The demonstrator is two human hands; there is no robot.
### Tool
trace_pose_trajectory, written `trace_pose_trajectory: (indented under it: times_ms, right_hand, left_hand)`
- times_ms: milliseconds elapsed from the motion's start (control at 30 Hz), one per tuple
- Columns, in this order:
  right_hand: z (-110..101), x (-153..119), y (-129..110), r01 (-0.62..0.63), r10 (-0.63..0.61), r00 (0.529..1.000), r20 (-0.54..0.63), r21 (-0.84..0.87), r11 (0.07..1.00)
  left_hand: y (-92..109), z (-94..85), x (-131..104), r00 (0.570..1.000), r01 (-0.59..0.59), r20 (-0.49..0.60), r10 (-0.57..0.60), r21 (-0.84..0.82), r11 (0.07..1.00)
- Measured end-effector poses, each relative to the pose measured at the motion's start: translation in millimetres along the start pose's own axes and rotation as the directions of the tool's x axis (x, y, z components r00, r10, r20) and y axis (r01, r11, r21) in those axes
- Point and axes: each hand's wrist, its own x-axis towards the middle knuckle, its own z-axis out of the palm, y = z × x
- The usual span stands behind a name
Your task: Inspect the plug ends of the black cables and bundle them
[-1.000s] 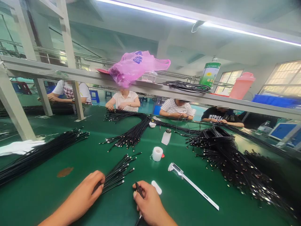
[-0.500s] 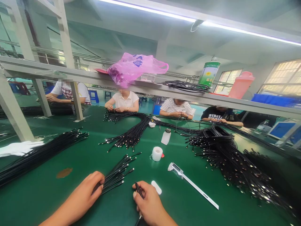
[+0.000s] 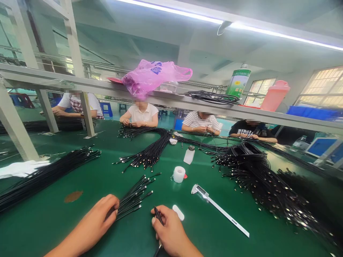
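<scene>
My left hand [image 3: 103, 214] is closed around a small bundle of black cables [image 3: 135, 196], whose metal-tipped ends fan out to the right over the green table [image 3: 128, 235]. Between the thumb and fingers of my right hand [image 3: 170, 226] is a black cable end [image 3: 158, 215]; its cord shows again below the hand. A small white oval object [image 3: 178, 212] lies just beside that hand. Further right rests a digital caliper [image 3: 219, 210]. Beyond my hands stand a roll of clear tape [image 3: 179, 174] and a small bottle with a dark cap [image 3: 189, 156].
A long cable bundle [image 3: 53, 171] and a white glove [image 3: 21, 168] lie at left. Another bundle [image 3: 150, 150] is ahead, with a large pile [image 3: 268, 185] at right. Several people sit across the table. A metal shelf [image 3: 107, 86] holds a pink bag [image 3: 155, 76].
</scene>
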Motion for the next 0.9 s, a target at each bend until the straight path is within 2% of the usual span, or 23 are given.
trace_pose_trajectory:
  times_ms: [367,700,900]
  right_hand:
    - [0.8,0.9,0.7,0.01,-0.01,1.0,0.0,0.023,1.0]
    - [-0.3,-0.1,-1.3,0.008,-0.008,1.0,0.001,0.008,1.0]
    - [0.3,-0.6,0.4,0.017,-0.017,1.0,0.001,-0.007,1.0]
  left_hand:
    - [1.7,-1.2,0.5,0.999,-0.035,-0.039,0.035,-0.008,0.999]
    - [2.8,-1.2,-0.3,1.0,0.007,-0.001,-0.007,-0.006,1.0]
    - [2.4,-1.3,-0.7,1.0,-0.003,-0.027,0.002,-0.016,1.0]
